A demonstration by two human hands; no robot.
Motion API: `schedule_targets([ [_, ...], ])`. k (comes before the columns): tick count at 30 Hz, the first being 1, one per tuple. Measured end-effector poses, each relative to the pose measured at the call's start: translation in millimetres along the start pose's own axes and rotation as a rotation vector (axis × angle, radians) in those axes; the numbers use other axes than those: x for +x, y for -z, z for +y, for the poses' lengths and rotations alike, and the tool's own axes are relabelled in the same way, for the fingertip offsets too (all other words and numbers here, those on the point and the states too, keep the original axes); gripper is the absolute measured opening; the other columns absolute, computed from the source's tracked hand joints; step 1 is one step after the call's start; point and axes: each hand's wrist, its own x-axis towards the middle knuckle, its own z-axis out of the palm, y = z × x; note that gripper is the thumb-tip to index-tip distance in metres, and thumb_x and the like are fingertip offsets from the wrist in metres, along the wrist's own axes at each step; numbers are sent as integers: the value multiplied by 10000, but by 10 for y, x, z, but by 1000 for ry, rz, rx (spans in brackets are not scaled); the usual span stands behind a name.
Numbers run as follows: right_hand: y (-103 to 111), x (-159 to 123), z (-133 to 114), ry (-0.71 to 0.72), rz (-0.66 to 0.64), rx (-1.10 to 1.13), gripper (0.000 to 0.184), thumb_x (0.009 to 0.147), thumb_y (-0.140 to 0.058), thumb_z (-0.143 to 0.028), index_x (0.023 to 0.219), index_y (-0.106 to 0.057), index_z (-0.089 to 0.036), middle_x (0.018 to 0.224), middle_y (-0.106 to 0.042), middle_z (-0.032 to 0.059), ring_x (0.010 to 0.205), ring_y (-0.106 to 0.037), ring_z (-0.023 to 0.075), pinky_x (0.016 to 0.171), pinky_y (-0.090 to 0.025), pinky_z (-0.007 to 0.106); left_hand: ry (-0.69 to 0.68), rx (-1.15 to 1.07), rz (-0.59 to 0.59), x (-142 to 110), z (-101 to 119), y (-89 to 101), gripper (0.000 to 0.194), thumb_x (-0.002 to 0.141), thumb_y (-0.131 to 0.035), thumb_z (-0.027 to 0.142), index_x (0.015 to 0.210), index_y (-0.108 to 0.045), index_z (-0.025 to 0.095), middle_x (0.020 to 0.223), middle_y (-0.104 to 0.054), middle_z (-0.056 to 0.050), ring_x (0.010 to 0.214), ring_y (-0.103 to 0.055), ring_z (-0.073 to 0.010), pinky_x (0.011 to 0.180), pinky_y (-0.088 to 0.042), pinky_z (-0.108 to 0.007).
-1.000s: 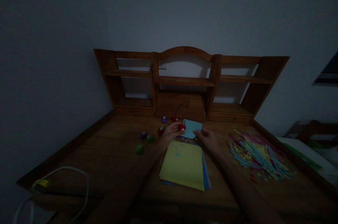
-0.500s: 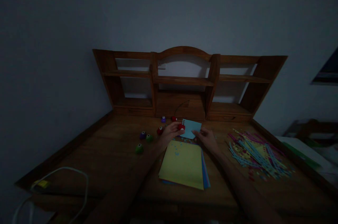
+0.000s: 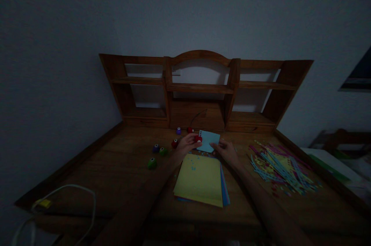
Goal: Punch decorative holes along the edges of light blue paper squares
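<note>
Between the fingers and thumb of my left hand (image 3: 184,146) is a small red craft punch (image 3: 198,139), set at the left edge of a light blue sheet of paper (image 3: 210,140). A column of small punched holes shows near that edge, above the punch. My right hand (image 3: 228,152) pinches the sheet at its lower right. Under the hands lies a stack of coloured paper (image 3: 199,182), yellow on top, with tiny blue punched bits (image 3: 193,168) scattered on it.
Other craft punches stand left and behind: green (image 3: 152,163), purple (image 3: 156,148) and red (image 3: 174,143). A pile of punched paper strips (image 3: 279,164) covers the desk's right side. A wooden shelf (image 3: 199,89) rises at the back; a white cable (image 3: 94,199) loops at front left.
The view has shifted very slightly. Both hands keep their hold on the punch and the blue sheet, with no clear movement.
</note>
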Motion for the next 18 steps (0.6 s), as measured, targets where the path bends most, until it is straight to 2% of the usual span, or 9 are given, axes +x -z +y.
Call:
schedule_targets([
  [6, -16, -8, -38, -15, 16, -17, 452, 733, -644, -588, 804, -664, -142, 622, -660, 53, 548, -604, 183, 511, -449, 266, -3, 20, 0, 6, -14, 10, 515, 601, -841, 218, 1060, -613, 166, 1073, -681, -102, 973, -647, -210, 876, -491, -337],
  [18, 1, -3, -21, 4, -2, -24, 424, 742, -644, -562, 756, -657, -139, 608, -649, 38, 541, -590, 167, 509, -432, 255, -2, 18, 3, 21, -39, 18, 526, 583, -850, 227, 1051, -616, 165, 1081, -681, -104, 973, -648, -211, 887, -482, -343],
])
